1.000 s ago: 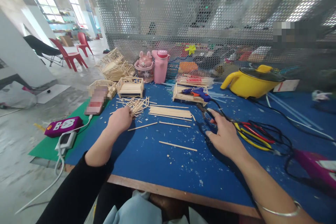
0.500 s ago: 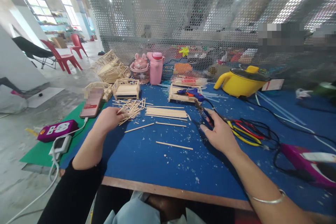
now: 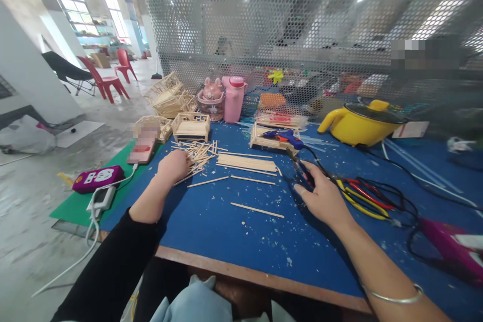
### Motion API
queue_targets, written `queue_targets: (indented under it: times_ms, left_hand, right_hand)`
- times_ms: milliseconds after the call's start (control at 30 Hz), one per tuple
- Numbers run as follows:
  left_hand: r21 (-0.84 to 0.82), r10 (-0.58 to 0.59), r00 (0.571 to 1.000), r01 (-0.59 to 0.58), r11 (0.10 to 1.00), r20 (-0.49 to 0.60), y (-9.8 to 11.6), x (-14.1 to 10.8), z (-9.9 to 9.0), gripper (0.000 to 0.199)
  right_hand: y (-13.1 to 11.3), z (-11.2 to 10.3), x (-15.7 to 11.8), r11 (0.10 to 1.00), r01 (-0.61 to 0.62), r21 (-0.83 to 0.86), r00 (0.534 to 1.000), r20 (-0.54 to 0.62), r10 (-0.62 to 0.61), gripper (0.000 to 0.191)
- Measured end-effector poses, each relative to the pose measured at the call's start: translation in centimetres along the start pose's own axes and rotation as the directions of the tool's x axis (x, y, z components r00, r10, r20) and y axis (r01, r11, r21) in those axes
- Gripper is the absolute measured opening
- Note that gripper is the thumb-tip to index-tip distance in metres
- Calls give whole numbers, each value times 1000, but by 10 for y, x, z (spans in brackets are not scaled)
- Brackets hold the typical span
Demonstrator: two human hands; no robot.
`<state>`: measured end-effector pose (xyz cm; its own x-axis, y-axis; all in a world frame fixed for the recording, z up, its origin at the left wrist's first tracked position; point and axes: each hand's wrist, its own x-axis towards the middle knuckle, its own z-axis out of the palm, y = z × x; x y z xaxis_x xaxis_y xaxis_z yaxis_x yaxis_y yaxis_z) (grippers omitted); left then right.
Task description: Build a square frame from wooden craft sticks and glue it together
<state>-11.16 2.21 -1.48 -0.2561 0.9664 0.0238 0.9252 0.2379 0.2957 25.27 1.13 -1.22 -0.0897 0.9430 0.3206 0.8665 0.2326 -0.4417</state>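
While the pliers (image 3: 297, 162) are held in the closed grip of the right hand (image 3: 325, 194), right of the frame's centre, the loose pile of sticks (image 3: 204, 151) left of centre is met by the left hand (image 3: 173, 166), its fingers curled down at the heap, though whether a stick is pinched cannot be told. Picking out sticks looks to be the step in hand, with a neat row of sticks (image 3: 247, 162) laid at mid-frame; for the next move, one stick would need to be pinched cleanly and drawn free without the rest being scattered.
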Motion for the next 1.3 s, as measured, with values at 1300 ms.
queue_targets:
  times_ms: [1300]
  left_hand:
    - [35, 334, 940, -337, 941, 71, 64, 82, 4, 22]
  right_hand:
    - [21, 3, 2, 998, 60, 32, 998, -2, -60, 52]
